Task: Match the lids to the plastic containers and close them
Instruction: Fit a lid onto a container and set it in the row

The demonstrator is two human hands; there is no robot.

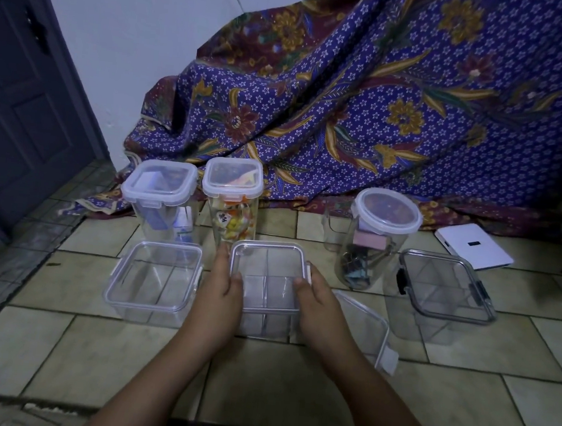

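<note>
A clear square container with its lid [269,270] on top stands on the tiled floor in front of me. My left hand [222,286] grips its left side and my right hand [319,299] its right side, thumbs pressing on the lid. Left of it sits another clear square container [155,278] with a lid. To the right stands a square container with a dark-clipped lid [444,287]. A loose clear lid [368,327] lies on the floor behind my right wrist. Behind stand two tall lidded square jars [159,194] [231,194] and a round lidded jar [379,232].
A purple patterned cloth [369,101] drapes down behind the jars. A white flat box [474,245] lies at the right. A small clear cup [334,231] stands left of the round jar. A dark door [20,84] is at the left.
</note>
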